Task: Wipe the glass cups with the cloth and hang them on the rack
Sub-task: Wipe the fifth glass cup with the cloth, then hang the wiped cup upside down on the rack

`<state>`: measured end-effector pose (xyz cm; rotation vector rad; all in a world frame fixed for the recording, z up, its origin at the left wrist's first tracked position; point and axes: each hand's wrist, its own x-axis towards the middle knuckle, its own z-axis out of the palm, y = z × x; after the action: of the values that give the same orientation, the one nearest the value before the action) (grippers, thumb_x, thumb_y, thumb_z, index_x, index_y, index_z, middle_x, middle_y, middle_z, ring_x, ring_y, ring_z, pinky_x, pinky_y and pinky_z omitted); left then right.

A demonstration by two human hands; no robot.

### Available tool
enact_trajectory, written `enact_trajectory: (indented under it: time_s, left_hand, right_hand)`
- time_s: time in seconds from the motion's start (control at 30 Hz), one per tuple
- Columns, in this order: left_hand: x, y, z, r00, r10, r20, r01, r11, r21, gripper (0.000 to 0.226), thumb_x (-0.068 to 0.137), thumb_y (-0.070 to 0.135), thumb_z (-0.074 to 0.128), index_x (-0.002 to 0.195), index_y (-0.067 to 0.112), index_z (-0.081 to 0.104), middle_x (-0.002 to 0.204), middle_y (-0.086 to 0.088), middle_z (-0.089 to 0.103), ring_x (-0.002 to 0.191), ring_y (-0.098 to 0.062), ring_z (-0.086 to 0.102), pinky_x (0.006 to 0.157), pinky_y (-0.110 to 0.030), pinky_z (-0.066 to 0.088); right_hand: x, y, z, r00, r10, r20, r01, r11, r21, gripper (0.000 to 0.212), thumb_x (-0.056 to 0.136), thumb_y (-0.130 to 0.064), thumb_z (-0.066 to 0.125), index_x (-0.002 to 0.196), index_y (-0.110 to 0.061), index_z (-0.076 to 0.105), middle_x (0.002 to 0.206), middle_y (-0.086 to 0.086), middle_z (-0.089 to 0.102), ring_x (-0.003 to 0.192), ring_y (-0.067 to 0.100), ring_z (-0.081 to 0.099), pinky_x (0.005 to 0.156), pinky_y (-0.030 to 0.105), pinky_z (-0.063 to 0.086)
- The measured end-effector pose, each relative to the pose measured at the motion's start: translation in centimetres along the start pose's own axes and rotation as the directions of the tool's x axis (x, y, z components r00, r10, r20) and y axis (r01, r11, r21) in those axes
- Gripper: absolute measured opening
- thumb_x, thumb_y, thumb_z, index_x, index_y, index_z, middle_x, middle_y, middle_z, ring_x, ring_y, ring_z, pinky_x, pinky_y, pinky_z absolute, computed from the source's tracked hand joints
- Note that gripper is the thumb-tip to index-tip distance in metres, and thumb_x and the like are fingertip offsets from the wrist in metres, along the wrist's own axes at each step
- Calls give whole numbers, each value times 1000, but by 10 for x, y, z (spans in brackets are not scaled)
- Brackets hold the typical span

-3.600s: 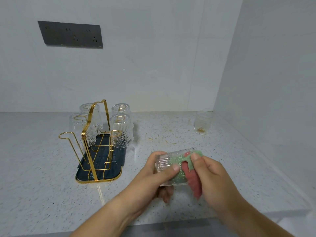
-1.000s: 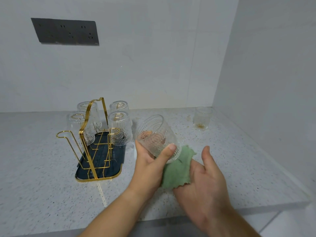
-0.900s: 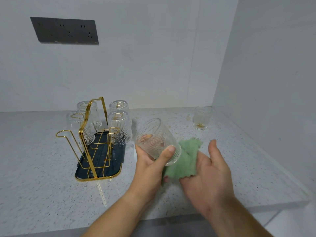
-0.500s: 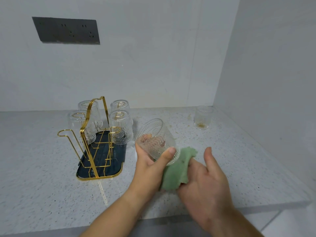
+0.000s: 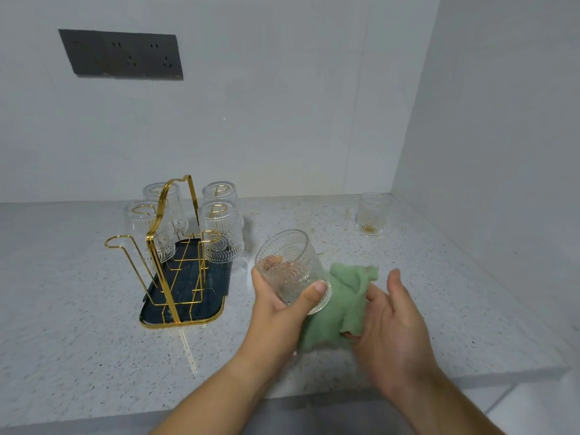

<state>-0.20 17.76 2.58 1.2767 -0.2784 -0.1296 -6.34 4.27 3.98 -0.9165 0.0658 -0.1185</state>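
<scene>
My left hand grips a ribbed glass cup, tilted with its mouth up and to the left. A green cloth is pressed against the cup's base by my right hand, whose fingers are spread under it. The gold wire rack stands on a dark tray to the left. Several glass cups hang upside down on its far pegs. The two nearest pegs are bare. One more glass cup stands upright in the back right corner.
Speckled grey countertop with its front edge near my forearms. White walls close in behind and at the right. A dark socket panel sits on the back wall.
Earlier the cloth was inside the cup held sideways. Now the cup points mouth up-left in my left hand and the cloth rubs its base, my right hand shifting slightly.
</scene>
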Motion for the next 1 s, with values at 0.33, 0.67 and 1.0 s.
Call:
enact_trajectory:
  time_s: [0.33,0.67,1.0]
  left_hand:
    - [2,-15,-7,998,-61,-16,61,998,-10,70,70,25,85,132,25,51,119,6,76,115,-12,71,98,-32,52]
    - [7,-7,-21,994,-105,23,106,994,-16,71,71,15,90,133,18,55,118,1,78,111,-14,73,85,-24,56]
    - [8,22,-33,989,-51,138,56,998,-37,72,66,18,89,130,12,59,121,-8,77,116,-20,72,85,-19,56]
  right_hand:
    - [20,-24,-59,977,-206,60,54,-31,-998,56,98,-63,22,102,-24,61,98,-4,66,91,15,61,85,35,53]
    - [22,-10,-50,956,-289,44,55,30,-998,33,100,-50,41,104,-30,67,116,-21,60,111,0,55,103,30,41]
    - [22,10,17,958,278,74,-244,920,-306,54,100,-53,49,137,-16,60,131,17,69,118,41,66,97,50,53]
